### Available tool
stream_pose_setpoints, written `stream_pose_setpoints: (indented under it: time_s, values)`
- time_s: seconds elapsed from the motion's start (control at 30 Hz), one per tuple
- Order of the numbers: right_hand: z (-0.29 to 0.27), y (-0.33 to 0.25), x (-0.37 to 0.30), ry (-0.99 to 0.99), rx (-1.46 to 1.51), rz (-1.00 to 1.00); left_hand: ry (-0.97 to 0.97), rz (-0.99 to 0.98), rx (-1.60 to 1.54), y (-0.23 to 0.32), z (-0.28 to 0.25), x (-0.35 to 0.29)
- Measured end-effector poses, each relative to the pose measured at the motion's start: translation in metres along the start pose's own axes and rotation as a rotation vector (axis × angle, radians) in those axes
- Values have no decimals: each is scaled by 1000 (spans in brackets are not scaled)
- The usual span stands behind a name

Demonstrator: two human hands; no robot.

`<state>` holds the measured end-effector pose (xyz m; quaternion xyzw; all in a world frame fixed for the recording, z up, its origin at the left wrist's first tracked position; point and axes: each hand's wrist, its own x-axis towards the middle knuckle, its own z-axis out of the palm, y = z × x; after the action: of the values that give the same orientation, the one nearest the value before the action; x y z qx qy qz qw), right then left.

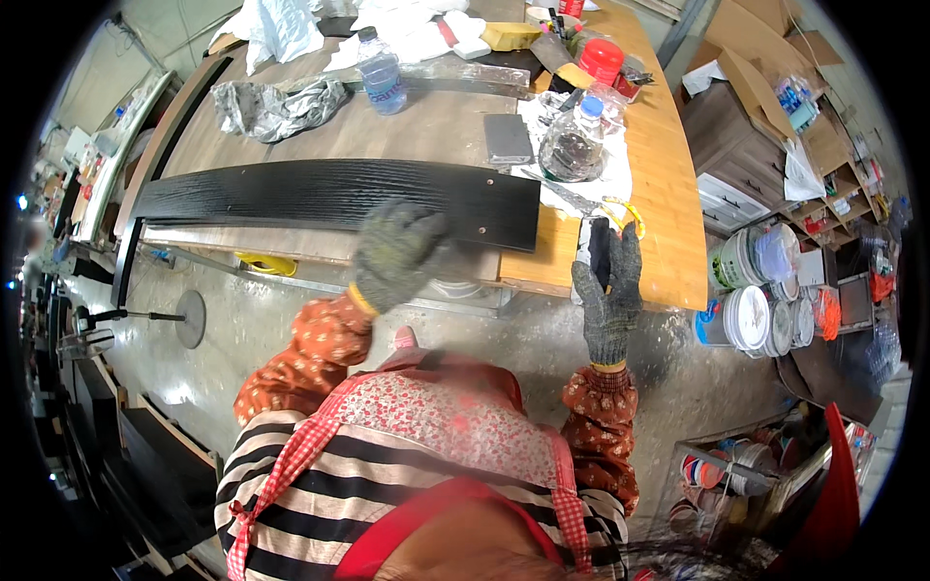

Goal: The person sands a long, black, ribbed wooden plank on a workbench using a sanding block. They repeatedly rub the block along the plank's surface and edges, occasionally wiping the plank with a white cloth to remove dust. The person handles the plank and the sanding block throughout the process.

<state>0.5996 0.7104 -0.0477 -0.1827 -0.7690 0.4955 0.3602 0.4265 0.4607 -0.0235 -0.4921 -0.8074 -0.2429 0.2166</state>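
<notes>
While both gloved hands hover at the surface (668, 223) edge, left hand (399, 254) is blurred over the black plank (329, 198), fingers loosely spread, holding nothing; right hand (610, 290) is raised, its grip seemingly closed on a dark object with a yellow ring (625, 211) just behind, hard to tell. Plank lies flat across the surface: long, stiff, likely heavy, textured face; best taken at the near long edge

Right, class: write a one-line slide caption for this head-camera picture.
Gloved left hand hovers by a long black board on the workbench; gloved right hand grips a dark object at the bench edge.
</notes>
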Motion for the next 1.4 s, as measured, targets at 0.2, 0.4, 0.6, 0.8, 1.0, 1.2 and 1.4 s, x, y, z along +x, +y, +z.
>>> stream_pose_setpoints:
  time_s: [0.2, 0.4, 0.6, 0.8, 1.0, 1.2, 1.4]
  values:
    - [3, -41, 0, -222, -574, -377, -255, 70, 156, -56, -49, 15]
    - [90, -71, 4, -572, -919, -768, -554, 108, 190, -65, -31, 43]
    - [28, -96, 20, -767, -922, -557, -461, 141, 193, -71, -24, 34]
    - [78, -85, 9, -624, -839, -735, -530, 134, 187, -63, -30, 46]
    - [61, -66, 1, -562, -897, -649, -577, 106, 203, -67, -27, 42]
    - [-35, -21, -20, -123, -886, -129, -651, 106, 239, -67, -27, 46]
    - [26, -40, -35, -23, -711, -380, -815, 90, 77, -72, -49, 69]
